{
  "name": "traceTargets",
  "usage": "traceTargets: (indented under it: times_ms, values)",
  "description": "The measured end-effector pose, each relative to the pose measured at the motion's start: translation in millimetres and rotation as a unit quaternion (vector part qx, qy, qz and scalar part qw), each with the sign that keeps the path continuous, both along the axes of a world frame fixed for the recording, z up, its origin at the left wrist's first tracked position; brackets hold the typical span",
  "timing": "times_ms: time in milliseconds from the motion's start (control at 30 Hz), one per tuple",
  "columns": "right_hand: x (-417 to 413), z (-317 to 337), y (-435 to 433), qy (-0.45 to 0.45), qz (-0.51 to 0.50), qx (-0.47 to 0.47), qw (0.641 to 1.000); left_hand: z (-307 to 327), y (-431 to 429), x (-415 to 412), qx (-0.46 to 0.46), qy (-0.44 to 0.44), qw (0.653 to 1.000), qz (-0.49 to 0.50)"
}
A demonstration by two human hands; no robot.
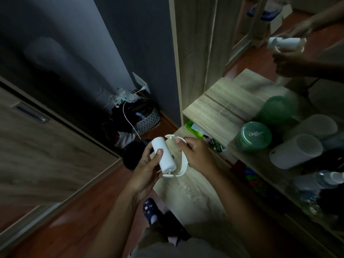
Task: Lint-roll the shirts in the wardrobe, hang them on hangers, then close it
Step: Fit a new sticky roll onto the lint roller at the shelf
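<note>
A white lint roller sits in both my hands at the middle of the head view. My left hand (147, 166) grips the white roll (163, 155) from below, thumb on its side. My right hand (193, 153) holds the curved white frame and handle (179, 164) of the roller. A mirror at the upper right reflects the roller and hands (286, 44). No shirt or hanger shows. A wooden wardrobe door (42, 151) with a recessed handle lies at the left.
A wooden shelf unit (214, 112) on the right carries a green jar (255, 136), a white cylindrical device (296, 151) and a spray bottle (320, 181). A basket with clothes and a white cable (141, 116) stands in the corner on the red-brown floor.
</note>
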State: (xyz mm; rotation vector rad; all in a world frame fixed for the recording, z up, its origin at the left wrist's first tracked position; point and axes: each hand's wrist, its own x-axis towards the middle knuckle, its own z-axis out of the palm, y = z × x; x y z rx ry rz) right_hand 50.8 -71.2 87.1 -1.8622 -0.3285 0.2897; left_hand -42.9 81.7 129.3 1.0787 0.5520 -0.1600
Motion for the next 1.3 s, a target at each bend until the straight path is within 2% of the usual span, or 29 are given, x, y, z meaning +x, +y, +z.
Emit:
traceTargets:
  times_ms: [433, 700, 933, 1067, 1300]
  values:
    - [4.4, 7.6, -3.0, 0.031, -0.014, 0.002, 0.999, 8.6, -5.7, 6.2, 0.008, -0.033, 0.998, -0.05]
    - [5.0, 8.8, -5.2, 0.049, -0.028, 0.013, 0.998, 8.7, -5.8, 6.6, -0.033, -0.021, 0.998, -0.048]
    - [4.9, 8.8, -4.0, 0.06, -0.021, -0.001, 0.998, 14.3, -6.4, 8.7, -0.036, -0.008, 0.996, -0.085]
    - [9.3, 13.7, -4.1, 0.084, -0.026, 0.008, 0.996, 16.5, -2.2, 14.2, -0.023, 0.006, 0.994, -0.107]
    - [13.6, 15.9, -3.9, 0.059, -0.033, -0.01, 0.998, 18.0, 1.1, 19.2, 0.014, 0.001, 0.991, -0.133]
